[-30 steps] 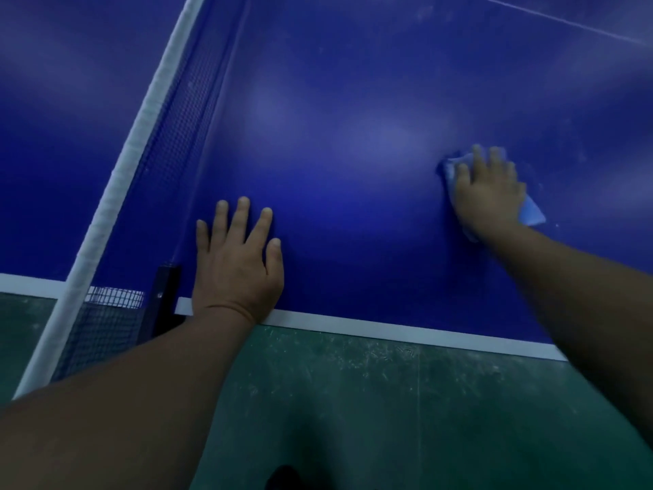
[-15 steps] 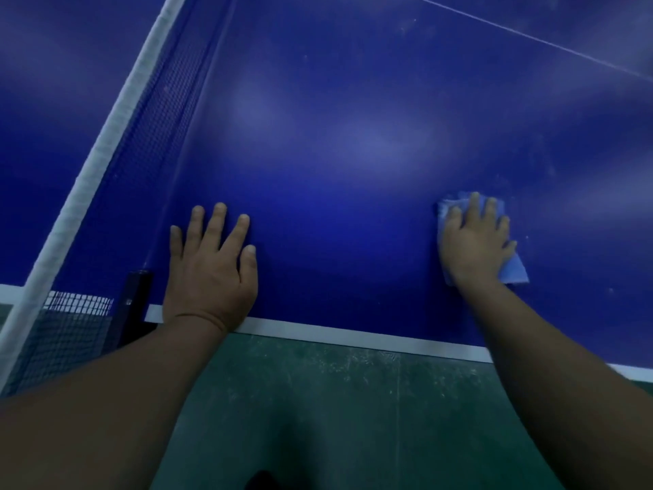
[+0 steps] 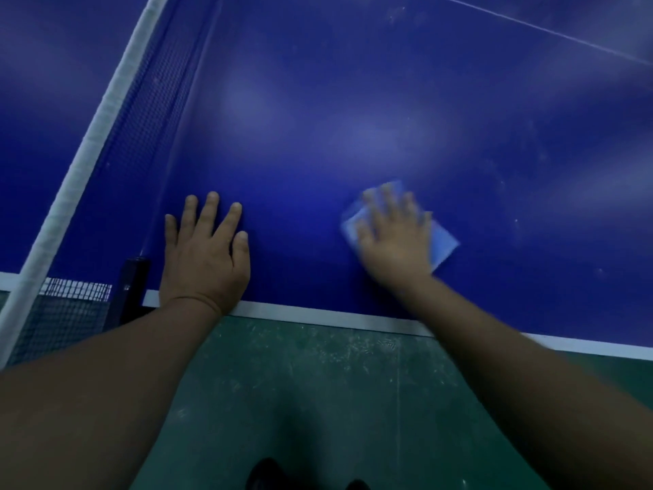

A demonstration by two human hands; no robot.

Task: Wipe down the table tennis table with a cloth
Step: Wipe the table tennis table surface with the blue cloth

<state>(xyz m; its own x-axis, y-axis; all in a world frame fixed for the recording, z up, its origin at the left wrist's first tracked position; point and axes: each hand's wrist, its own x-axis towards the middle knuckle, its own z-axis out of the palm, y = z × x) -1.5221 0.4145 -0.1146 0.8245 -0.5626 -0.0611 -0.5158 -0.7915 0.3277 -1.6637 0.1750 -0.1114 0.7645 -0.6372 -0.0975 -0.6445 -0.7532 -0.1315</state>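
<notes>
Cloth [image 3: 443,244]: pale blue, flat, apparently folded into a rough square, turned so one corner points right. Only its right portion and a strip at upper left show; the middle is covered by the right hand [image 3: 394,236]. It lies on the blue surface [image 3: 353,100], near the white edge stripe [image 3: 318,314] on the near side and well apart from the net [image 3: 141,111].

Right hand: fingers spread and straight, palm down, pressing the cloth onto the surface. Hand and cloth are motion-blurred; fingertip outlines and the cloth's left edge are smeared, so texture and fold lines cannot be made out.

Left hand [image 3: 205,256]: flat on the bare surface, fingers extended and slightly splayed, wrist at the edge stripe, holding nothing. It is just right of the black net post [image 3: 132,288].

Surface: glossy, with soft light patches and faint pale specks and scuffs toward the right. A thin white line [image 3: 547,31] crosses the upper right corner.

Net: white top band running diagonally up from lower left; the mesh is dark and hard to resolve against the blue. Its far end is cut off by the top of the frame.

Below the surface: green floor [image 3: 318,401], scuffed. Dark shoe tips [image 3: 265,475] at the bottom edge, cut off. Both forearms run out of frame.
</notes>
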